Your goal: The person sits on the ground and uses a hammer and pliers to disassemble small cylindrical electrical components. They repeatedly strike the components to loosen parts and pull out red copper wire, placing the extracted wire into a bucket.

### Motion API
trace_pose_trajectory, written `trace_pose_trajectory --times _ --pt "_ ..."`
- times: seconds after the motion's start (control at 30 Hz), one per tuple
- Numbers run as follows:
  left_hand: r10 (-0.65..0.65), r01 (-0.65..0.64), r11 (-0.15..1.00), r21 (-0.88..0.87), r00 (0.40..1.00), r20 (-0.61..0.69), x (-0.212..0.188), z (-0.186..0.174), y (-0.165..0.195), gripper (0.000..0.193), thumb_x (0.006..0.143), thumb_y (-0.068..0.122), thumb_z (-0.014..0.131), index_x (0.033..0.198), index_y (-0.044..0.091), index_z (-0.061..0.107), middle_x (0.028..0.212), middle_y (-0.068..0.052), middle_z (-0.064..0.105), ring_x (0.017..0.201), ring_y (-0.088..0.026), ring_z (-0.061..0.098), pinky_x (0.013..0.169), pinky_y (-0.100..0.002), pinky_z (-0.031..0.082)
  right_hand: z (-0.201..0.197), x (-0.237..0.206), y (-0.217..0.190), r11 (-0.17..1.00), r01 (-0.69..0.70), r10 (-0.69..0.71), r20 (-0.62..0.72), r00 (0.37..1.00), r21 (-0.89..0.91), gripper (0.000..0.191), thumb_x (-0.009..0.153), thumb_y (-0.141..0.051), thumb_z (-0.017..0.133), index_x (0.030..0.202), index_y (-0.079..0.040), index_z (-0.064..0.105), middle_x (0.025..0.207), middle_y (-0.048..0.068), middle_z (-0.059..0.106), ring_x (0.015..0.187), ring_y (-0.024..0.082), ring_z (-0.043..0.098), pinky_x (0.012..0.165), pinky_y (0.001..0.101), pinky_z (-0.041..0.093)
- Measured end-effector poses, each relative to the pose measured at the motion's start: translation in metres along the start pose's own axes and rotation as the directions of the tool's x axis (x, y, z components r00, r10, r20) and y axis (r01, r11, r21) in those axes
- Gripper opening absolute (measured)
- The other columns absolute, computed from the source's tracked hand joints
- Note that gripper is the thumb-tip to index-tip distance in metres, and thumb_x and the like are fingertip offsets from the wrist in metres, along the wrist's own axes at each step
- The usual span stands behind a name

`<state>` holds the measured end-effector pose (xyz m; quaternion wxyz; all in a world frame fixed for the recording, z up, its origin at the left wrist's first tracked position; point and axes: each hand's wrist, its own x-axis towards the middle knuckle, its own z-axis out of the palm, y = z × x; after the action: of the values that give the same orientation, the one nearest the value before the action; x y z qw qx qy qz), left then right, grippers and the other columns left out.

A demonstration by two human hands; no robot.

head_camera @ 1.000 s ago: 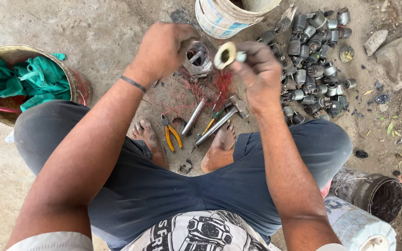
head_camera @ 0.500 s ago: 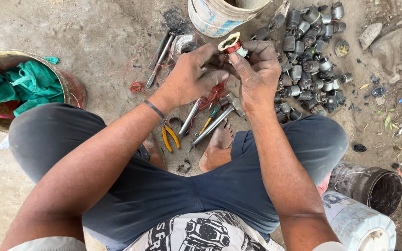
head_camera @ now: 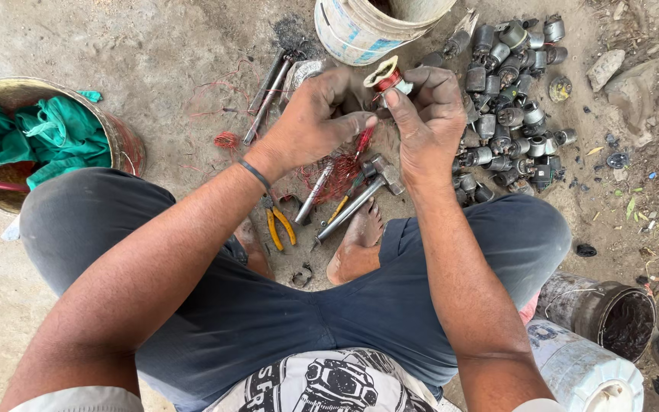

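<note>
Metal motor pile (head_camera: 509, 107) beside right hand (head_camera: 425, 122)

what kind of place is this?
Likely an informal outdoor scrap or repair spot, worked on the ground. A pile of small metal motor parts lies on bare dirt, a hammer and pliers lie by the feet, and the right hand holds a red copper wire coil.

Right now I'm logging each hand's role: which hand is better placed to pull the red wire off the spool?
Probably the left hand: it pinches loose red wire below the spool, with room to draw away. The right hand grips the spool, steadying it.
</note>
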<state>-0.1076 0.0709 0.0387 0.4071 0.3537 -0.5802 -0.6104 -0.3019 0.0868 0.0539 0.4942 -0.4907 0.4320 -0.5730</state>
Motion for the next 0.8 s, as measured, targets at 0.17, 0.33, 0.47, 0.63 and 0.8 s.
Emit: trace_pose_trajectory --times 0.17,0.33,0.47,0.63,0.8 --pt "0.294 -0.276 0.904 0.328 0.956 -0.006 -0.004 -0.001 0.007 0.013 0.093 0.005 0.076 0.096 0.002 0.063 0.087 -0.008 0.066 0.077 -0.02 0.067 0.072 -0.035 0.055 0.001 -0.001 0.001 0.99 0.018 -0.02 -0.012 1.0 -0.139 0.03 0.097 0.0 0.08 0.117 -0.004 0.058 0.106 0.006 0.066 0.093 0.011 0.069 0.077 0.0266 0.063" --pt "0.3 -0.293 0.895 0.336 0.953 0.033 -0.008 -0.015 0.014 0.007 0.096 0.003 0.07 0.098 0.002 0.063 0.087 -0.009 0.065 0.078 -0.02 0.066 0.072 -0.034 0.054 -0.001 -0.001 -0.002 0.965 0.041 -0.02 0.081 0.996 -0.258 0.03 0.096 0.002 0.079 0.119 -0.002 0.059 0.113 0.007 0.064 0.103 0.014 0.07 0.087 0.0301 0.065" --pt "0.394 -0.339 0.864 0.372 0.915 -0.081 -0.006 -0.028 0.014 0.006 0.101 0.0 0.068 0.101 0.002 0.063 0.088 -0.009 0.064 0.08 -0.019 0.067 0.074 -0.034 0.054 0.005 -0.003 -0.006 0.855 0.208 -0.112 0.222 0.969 -0.475 0.031 0.096 0.006 0.079 0.121 -0.001 0.06 0.127 0.01 0.062 0.116 0.016 0.069 0.095 0.0319 0.061" --pt "0.38 -0.243 0.828 0.505 0.906 -0.186 0.005 -0.043 0.009 0.014 0.094 -0.007 0.064 0.105 0.001 0.067 0.092 -0.012 0.069 0.082 -0.025 0.07 0.077 -0.037 0.058 0.012 -0.011 -0.014 0.776 0.392 -0.236 0.349 0.907 -0.494 0.034 0.096 0.006 0.081 0.122 -0.002 0.061 0.133 0.009 0.061 0.12 0.017 0.067 0.098 0.0309 0.063" --pt "0.375 -0.266 0.77 0.58 0.924 -0.074 0.006 -0.039 0.007 0.03 0.09 -0.009 0.063 0.115 0.004 0.073 0.11 -0.014 0.076 0.097 -0.03 0.075 0.086 -0.039 0.06 0.009 -0.009 -0.01 0.893 0.217 -0.182 0.124 0.975 -0.394 0.03 0.101 0.001 0.077 0.124 0.002 0.058 0.121 0.01 0.058 0.108 0.016 0.067 0.093 0.0306 0.061"
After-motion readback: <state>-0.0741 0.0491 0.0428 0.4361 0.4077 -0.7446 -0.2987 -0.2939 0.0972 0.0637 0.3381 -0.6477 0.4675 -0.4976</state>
